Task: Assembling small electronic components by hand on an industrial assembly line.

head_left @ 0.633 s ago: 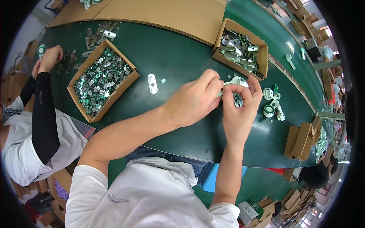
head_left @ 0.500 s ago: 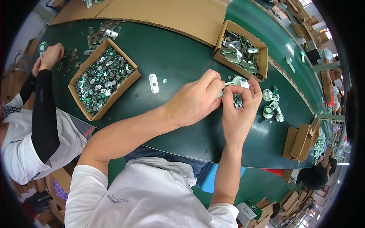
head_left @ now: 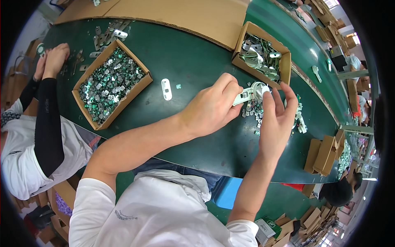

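Note:
My left hand (head_left: 214,106) pinches the pale green handle of a small white part with a round head (head_left: 243,96), which looks like a handheld fan housing. My right hand (head_left: 275,129) is raised beside the round head with its fingers apart. Its thumb is at the head's edge, and I cannot tell whether they touch. Beneath the hands lies a loose pile of small clear and green pieces (head_left: 257,115). To the left, a white oblong cover (head_left: 166,89) lies flat next to a single small green piece (head_left: 178,87).
An open cardboard box of small clear and green pieces (head_left: 147,77) stands left. Another box of flat metal and white parts (head_left: 286,79) stands back right. More white round-headed parts (head_left: 301,119) lie beyond my right hand. A co-worker's hands (head_left: 55,59) work at far left.
My right hand has come away from the handle, opened and moved right toward the round head. The left hand still holds the part, now more exposed. The co-worker's hands shifted slightly.

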The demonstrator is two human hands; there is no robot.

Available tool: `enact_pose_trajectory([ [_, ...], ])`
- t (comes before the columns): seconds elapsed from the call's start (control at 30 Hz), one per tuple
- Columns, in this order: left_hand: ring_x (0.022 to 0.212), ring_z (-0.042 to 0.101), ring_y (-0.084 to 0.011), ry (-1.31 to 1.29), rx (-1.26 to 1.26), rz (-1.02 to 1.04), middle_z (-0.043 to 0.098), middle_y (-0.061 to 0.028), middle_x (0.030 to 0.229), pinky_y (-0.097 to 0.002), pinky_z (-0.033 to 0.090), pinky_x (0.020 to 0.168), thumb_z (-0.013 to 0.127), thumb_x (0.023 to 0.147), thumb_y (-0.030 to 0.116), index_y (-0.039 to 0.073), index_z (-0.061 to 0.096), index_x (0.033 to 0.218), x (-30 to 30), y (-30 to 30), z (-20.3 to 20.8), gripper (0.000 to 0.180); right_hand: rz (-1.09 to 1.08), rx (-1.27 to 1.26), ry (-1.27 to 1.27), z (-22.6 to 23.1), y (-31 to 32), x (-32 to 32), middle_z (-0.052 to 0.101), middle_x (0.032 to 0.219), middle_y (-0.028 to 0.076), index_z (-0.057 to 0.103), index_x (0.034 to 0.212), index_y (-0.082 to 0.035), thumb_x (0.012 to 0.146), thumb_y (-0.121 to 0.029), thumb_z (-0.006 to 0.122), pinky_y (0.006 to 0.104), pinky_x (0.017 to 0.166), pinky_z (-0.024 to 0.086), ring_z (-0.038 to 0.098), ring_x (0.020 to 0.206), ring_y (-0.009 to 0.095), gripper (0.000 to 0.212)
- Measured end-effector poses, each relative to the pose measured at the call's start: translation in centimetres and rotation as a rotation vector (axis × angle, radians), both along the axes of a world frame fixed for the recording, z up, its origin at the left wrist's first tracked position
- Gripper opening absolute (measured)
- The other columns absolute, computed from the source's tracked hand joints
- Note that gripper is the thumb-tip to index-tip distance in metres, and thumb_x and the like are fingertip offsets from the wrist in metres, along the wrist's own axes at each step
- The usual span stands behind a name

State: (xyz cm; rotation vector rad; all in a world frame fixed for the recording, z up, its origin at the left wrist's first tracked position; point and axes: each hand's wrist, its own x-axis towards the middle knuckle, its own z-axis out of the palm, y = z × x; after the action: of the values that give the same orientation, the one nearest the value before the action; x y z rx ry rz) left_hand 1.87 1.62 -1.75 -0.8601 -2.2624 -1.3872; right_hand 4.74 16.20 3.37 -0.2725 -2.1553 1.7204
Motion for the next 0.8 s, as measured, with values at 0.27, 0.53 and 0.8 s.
enact_pose_trajectory([
  [0.27, 0.072, 0.061, -0.0255, 0.003, -0.002, -0.035, 0.053, -0.013, 0.104, -0.0332, 0.051, 0.058, 0.072, 0.076, 0.003, 0.0, 0.054, 0.104, -0.1, 0.1, 0.2, 0.033, 0.364, 0.106, -0.349, 1.1, 2.5, -2.4, 0.058, 0.095, 0.006, 0.049, 0.126, 0.001, 0.083, -0.012, 0.065, 0.0241, 0.069, 0.045, 0.054, 0.078, 0.01, 0.047],
  [0.53, 0.075, 0.06, -0.0225, -0.005, -0.05, -0.068, 0.054, -0.0117, 0.106, -0.0303, 0.051, 0.06, 0.073, 0.075, 0.002, 0.001, 0.056, 0.109, 0.0, 0.0, 0.1, 0.038, 0.354, 0.005, -0.416, 0.4, 2.9, -2.3, 0.059, 0.081, 0.001, 0.053, 0.116, 0.0, 0.081, -0.014, 0.069, 0.0219, 0.061, 0.044, 0.054, 0.07, 0.007, 0.041],
  [0.8, 0.082, 0.059, -0.0234, 0.041, -0.049, -0.087, 0.054, -0.0118, 0.106, -0.0298, 0.051, 0.061, 0.074, 0.074, 0.002, 0.002, 0.056, 0.111, -0.2, 0.3, -0.4, 0.041, 0.355, 0.017, -0.425, -0.2, 3.4, -2.2, 0.059, 0.078, 0.0, 0.053, 0.115, -0.001, 0.081, -0.016, 0.072, 0.0209, 0.057, 0.041, 0.051, 0.067, 0.005, 0.042],
])
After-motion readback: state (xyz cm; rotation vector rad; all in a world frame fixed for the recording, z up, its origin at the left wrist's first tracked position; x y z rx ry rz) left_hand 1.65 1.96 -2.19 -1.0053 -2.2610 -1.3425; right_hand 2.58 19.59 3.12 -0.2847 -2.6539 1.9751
